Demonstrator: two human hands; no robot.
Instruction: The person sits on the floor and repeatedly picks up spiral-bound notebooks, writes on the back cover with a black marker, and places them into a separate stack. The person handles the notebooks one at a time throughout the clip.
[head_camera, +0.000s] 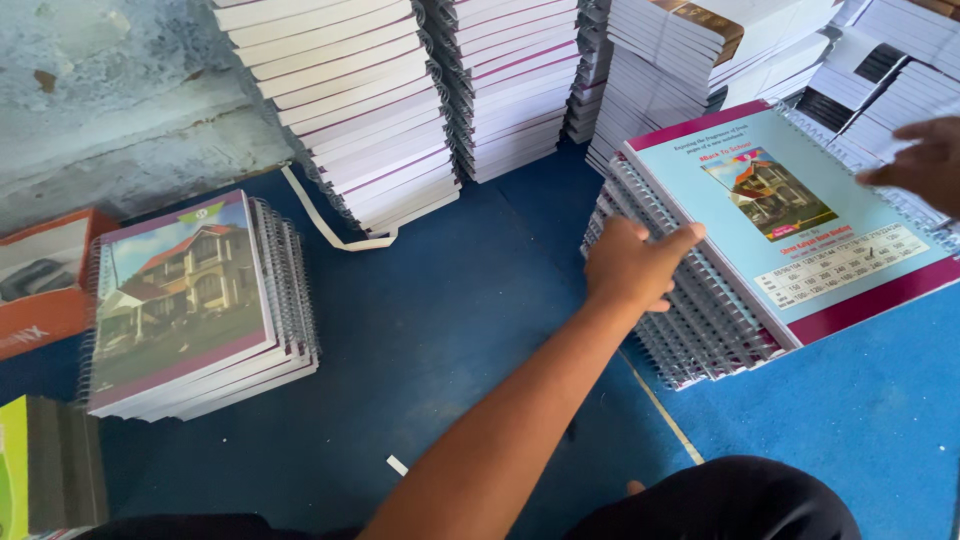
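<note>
Spiral-bound notebook (790, 215), light blue cover with a maroon edge and a house picture, lies topmost on a fanned stack (690, 320) at the right, on the blue floor mat (450, 330). Nearest the camera, the person's knees, dark cloth. Left hand (632, 265) reaches across from the lower middle, fingers together and lightly curled, resting against the wire binding at the stack's left edge, thumb pointing toward the cover; it grips nothing. Right hand (918, 160) is at the far right edge of the cover, fingers spread flat; partly cut off by the frame, so whether it pinches the cover cannot be told. Judgement: squaring this stack would go best with both palms pressing inward against opposite edges, keeping the coils aligned so they do not snag. Left of the mat, a second, shorter pile of notebooks (195, 305). Farther back, tall stacks of white-edged books (400, 90) against the wall.
</note>
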